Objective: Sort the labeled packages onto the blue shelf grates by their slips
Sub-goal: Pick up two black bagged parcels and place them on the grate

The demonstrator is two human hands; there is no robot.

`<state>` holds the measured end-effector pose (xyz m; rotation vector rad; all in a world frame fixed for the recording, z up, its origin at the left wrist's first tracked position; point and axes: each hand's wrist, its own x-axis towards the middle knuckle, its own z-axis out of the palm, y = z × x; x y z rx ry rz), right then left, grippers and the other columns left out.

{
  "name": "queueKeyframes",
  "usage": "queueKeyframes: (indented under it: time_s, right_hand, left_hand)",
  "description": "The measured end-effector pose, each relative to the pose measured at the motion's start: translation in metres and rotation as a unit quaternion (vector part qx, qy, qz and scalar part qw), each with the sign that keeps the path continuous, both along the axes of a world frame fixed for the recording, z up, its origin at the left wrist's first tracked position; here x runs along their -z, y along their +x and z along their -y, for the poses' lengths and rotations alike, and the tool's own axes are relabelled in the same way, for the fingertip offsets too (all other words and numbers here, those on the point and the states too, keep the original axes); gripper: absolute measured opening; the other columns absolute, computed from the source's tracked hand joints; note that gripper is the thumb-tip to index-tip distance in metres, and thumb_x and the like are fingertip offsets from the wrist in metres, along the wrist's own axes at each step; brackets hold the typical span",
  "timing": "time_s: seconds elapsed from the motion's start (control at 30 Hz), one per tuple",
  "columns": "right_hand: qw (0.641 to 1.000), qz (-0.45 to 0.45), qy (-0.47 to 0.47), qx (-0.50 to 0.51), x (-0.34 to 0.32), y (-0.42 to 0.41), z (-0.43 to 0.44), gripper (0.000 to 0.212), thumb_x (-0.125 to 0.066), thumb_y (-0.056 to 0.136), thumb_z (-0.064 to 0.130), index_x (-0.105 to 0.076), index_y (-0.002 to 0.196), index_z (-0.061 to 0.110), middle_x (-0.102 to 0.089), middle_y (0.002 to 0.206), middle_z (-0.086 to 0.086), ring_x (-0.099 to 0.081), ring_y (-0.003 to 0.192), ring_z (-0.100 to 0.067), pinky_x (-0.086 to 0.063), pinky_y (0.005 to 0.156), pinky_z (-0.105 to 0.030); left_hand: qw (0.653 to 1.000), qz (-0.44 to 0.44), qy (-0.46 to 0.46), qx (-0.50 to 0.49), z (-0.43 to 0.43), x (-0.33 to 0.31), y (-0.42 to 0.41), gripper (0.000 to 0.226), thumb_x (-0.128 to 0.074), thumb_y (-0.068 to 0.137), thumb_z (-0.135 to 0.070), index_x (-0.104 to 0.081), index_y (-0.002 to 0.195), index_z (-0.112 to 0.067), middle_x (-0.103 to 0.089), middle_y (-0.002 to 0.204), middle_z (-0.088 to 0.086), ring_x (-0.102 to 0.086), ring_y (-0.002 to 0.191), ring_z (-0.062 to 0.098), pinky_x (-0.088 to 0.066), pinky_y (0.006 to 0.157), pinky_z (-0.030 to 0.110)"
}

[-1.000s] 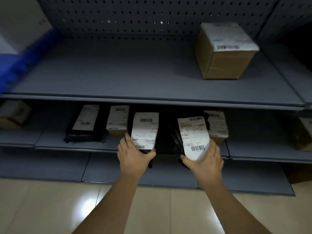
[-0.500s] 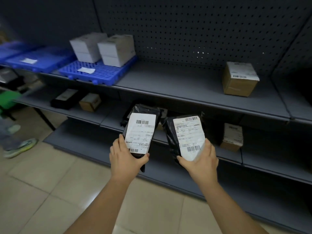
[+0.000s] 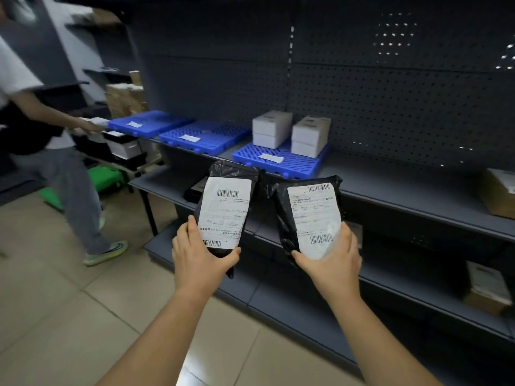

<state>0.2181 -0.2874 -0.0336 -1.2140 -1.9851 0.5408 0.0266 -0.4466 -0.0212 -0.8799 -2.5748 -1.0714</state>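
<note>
packages (image 3: 223, 174) - black, white labels | grates (image 3: 289, 162) - blue | pegboard (image 3: 390, 107) - dark grey
</note>
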Motion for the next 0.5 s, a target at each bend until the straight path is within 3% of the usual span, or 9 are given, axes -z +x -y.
queueKeyframes:
  time_s: [0.2,0.5]
  right_hand:
    - [0.998,0.008,0.011,-0.054,-0.014,-0.111,0.026,0.123,-0.084,0.054,0.058,-0.019,0.148,0.013,-0.031,0.148,-0.008,-0.030,0.135,-0.026,-0.024,0.111,-0.043]
    - [0.994,-0.019,0.019,-0.110,-0.030,-0.280,0.006,0.122,-0.083,0.051,0.060,-0.024,0.146,0.011,-0.036,0.145,-0.009,-0.034,0.133,-0.026,-0.029,0.109,-0.045]
  left_hand:
    - [0.998,-0.010,0.009,-0.060,0.037,-0.012,-0.102,0.122,-0.082,0.056,-0.055,-0.021,0.148,-0.004,-0.035,0.139,0.015,-0.033,0.124,0.034,-0.029,0.107,0.049]
    - [0.992,-0.028,0.019,-0.123,0.052,-0.023,-0.246,0.122,-0.082,0.056,-0.055,-0.020,0.148,-0.005,-0.035,0.138,0.014,-0.031,0.126,0.033,-0.030,0.108,0.048]
